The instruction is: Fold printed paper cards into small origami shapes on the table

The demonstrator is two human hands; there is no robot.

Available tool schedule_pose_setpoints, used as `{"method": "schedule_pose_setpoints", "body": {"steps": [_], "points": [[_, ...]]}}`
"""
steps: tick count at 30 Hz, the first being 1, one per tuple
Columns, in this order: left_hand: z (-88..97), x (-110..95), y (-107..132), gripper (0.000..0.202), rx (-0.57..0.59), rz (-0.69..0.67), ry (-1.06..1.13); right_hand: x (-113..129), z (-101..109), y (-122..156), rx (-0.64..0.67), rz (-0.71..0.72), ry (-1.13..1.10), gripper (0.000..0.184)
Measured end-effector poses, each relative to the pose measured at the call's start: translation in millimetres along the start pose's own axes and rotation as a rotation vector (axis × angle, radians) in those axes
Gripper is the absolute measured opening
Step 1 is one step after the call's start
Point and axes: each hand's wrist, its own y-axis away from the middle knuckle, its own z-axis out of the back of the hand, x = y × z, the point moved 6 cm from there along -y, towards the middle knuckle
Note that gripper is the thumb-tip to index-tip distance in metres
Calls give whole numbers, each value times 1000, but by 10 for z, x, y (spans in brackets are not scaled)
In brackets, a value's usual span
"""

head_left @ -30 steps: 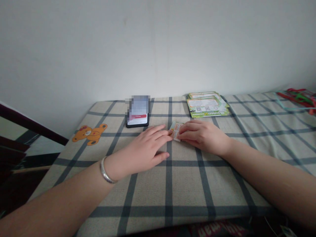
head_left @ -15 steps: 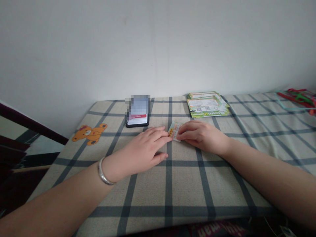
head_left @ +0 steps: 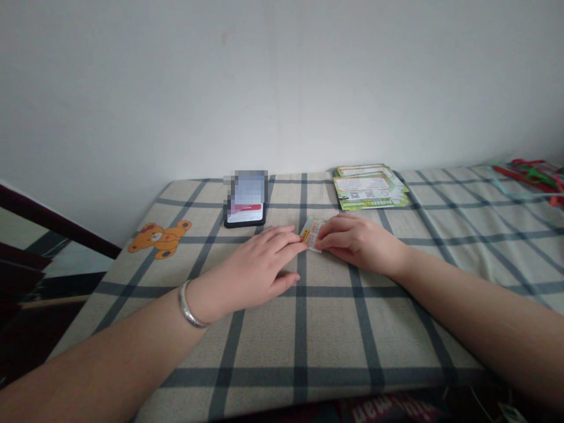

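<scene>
A small printed paper (head_left: 311, 232), pale with orange and yellow patches, lies on the checked tablecloth between my hands. My right hand (head_left: 359, 242) is closed on its right side, thumb and fingers together, covering part of the print. From the left, my left hand (head_left: 268, 261) rests on the cloth with fingers stretched out and thumb apart; its fingertips touch the paper's left edge. A silver bracelet (head_left: 188, 306) circles my left wrist. Whether the paper is folded, I cannot tell.
A phone (head_left: 245, 202), partly pixelated, lies beyond my left hand. Green-and-white printed cards (head_left: 365, 191) are stacked near the wall. A bear picture (head_left: 158, 239) is at the left of the tablecloth (head_left: 264, 343). Red and green items (head_left: 531, 173) lie at the far right.
My right fingertips have shifted very slightly left on the paper. The bracelet sits a touch nearer my left hand. Everything else looks the same.
</scene>
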Motion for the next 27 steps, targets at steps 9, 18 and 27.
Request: {"method": "schedule_pose_setpoints", "body": {"steps": [9,18,27], "points": [[-8,-18,-23,44,43,12,-13,-9,-19,-14,41,-14,25,21],[-2,-88,-42,43,63,49,-56,70,19,11,44,38,38,22],[0,-113,-48,41,51,62,-85,98,15,24,72,74,32,22]]}}
